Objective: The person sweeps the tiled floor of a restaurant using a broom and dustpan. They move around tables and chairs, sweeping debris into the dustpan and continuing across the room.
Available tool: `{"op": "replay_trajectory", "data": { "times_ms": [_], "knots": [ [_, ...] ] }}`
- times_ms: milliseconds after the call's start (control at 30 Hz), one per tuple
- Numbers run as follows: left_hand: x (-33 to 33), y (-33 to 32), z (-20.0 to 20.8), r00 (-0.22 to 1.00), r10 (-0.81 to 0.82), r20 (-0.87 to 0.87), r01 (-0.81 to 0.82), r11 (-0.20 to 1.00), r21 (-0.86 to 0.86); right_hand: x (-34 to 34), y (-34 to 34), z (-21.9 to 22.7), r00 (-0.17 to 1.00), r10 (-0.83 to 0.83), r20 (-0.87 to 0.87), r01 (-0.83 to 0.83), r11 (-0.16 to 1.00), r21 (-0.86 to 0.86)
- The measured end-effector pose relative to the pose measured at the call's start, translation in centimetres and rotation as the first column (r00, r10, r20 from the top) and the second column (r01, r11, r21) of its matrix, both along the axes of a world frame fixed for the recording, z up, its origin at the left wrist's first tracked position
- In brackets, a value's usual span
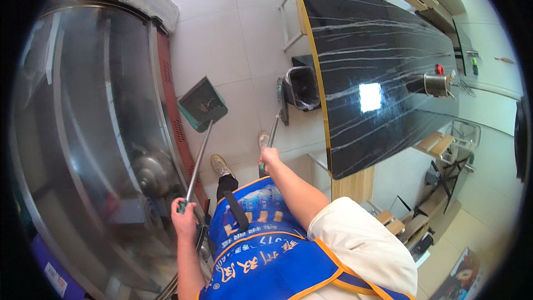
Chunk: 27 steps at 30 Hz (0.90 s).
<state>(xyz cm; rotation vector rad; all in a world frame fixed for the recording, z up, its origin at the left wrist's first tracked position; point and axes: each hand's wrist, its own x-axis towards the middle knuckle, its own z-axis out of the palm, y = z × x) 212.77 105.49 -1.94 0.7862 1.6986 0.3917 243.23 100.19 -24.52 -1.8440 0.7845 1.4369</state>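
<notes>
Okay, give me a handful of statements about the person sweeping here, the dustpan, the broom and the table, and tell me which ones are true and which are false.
1. The left hand grips the long metal handle of the green dustpan. True.
2. The dustpan lies on top of the black marble-patterned table. False: it is down at the pale tiled floor, left of the table.
3. The right hand holds the handle of the broom. True.
4. The black waste bin stands far from the table. False: it stands right at the table's left edge.
5. A metal pot stands on the table. True.
6. The person wears a red apron. False: the apron is blue with orange trim.
</notes>
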Motion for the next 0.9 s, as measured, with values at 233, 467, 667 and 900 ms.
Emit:
{"op": "replay_trajectory", "data": {
  "times_ms": [233,467,667,900],
  "knots": [
    [6.8,-5.8,0.5,0.987,0.154,-0.048,-0.154,0.988,0.01,2.0,12.6,-1.8,0.91,-0.127,-0.395,0.215,0.959,0.186],
    [8.4,-11.0,0.9,0.978,0.181,-0.107,-0.187,0.982,-0.041,7.4,13.8,0.2,0.883,0.048,-0.466,0.095,0.956,0.279],
    [7.0,-17.4,0.4,0.951,0.117,-0.287,-0.148,0.985,-0.089,3.2,4.1,1.0,0.951,0.308,-0.036,-0.298,0.939,0.171],
    [6.6,-29.9,-2.7,0.918,0.197,-0.344,-0.252,0.96,-0.123,6.4,3.1,-1.1,0.866,0.223,-0.447,-0.154,0.971,0.185]
  ]
}}
